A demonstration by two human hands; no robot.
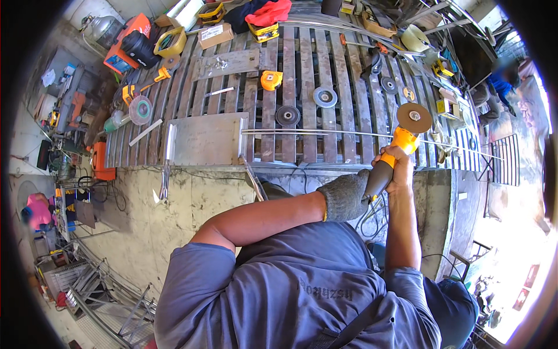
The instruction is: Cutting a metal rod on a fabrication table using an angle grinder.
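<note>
Both my hands are closed on a yellow and black angle grinder point(381, 175), held tilted in front of me over the bench's near edge. My left hand point(347, 196), in a dark grey knitted glove, grips its rear end. My bare right hand point(401, 170) wraps round its body just behind the yellow head. A brown cutting disc point(414, 118) is mounted on the grinder, its flat face turned up. Beneath the grinder, thin metal rods point(325, 132) lie along the bench. To their left rests a flat metal plate point(206, 139) with clamps point(253, 181) at its near edge.
On the slatted metal bench point(305, 58) lie a yellow tape measure point(271, 80), a dark disc point(288, 116) and a grey disc point(325, 97). Boxes and another yellow power tool point(162, 74) sit farther back. Cables point(372, 218) hang below the edge. A person point(501, 84) is at far right.
</note>
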